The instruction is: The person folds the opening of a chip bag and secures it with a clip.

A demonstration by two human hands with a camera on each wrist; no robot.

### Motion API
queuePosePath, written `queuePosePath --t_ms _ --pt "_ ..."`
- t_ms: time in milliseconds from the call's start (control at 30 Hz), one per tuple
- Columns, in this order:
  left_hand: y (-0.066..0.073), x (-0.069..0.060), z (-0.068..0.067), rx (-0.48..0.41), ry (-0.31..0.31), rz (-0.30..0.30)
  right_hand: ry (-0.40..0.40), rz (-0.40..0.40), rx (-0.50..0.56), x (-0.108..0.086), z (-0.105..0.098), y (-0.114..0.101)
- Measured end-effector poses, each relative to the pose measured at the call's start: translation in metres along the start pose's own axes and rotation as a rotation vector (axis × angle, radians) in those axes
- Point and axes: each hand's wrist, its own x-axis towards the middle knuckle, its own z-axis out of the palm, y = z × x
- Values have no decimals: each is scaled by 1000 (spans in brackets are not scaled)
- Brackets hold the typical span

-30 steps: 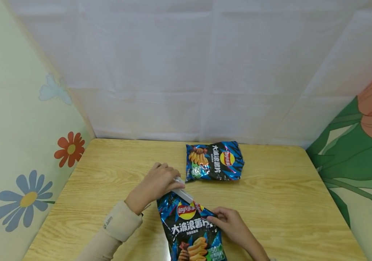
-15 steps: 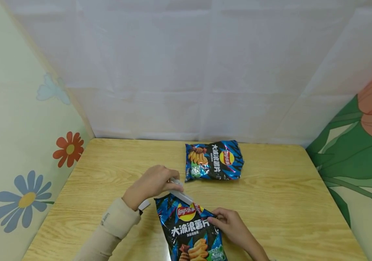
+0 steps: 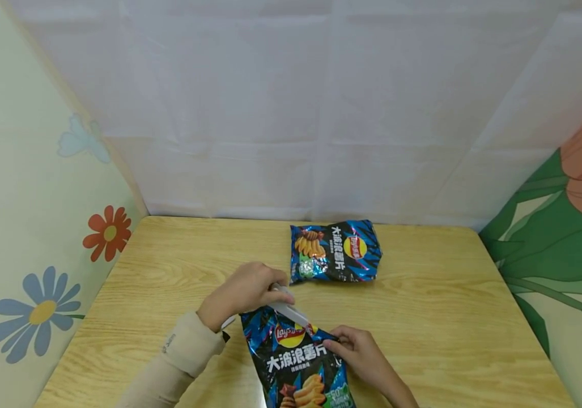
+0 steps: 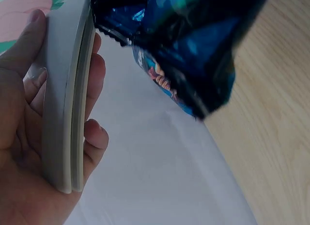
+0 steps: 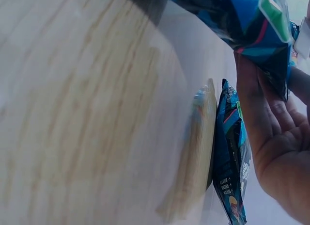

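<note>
My left hand (image 3: pixel 250 289) grips a white handheld bag sealer (image 4: pixel 65 99), thumb on one side and fingers on the other. The sealer's long arms lie along the top edge of a blue and black Lay's potato chip bag (image 3: pixel 298 357), near its upper corner. In the left wrist view the bag's crimped edge meets the sealer's far end; whether it sits fully between the arms is hidden. My right hand (image 3: pixel 359 354) pinches the bag's right upper edge, thumb on the printed front and fingers behind, as the right wrist view (image 5: pixel 278 133) also shows.
A second chip bag of the same print (image 3: pixel 336 252) lies on its side behind the hands on the wooden table (image 3: pixel 433 317). A white cloth (image 3: pixel 250 113) hangs at the table's back edge. Flower-painted panels (image 3: pixel 46 311) flank the table.
My left hand first shifted slightly left, then came slightly nearer and right with the sealer. The held bag's top has dipped a little. My right hand has barely moved.
</note>
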Motion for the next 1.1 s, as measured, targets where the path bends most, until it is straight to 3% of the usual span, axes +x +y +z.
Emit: queuePosePath --t_ms 533,767,1100 --pt "7 9 21 -55 -44 36 64 22 -5 1 7 -5" --pt "12 14 29 -118 -82 3 101 41 -8 2 10 -7" --pt "14 15 34 -170 -76 -6 136 42 0 1 11 -7"
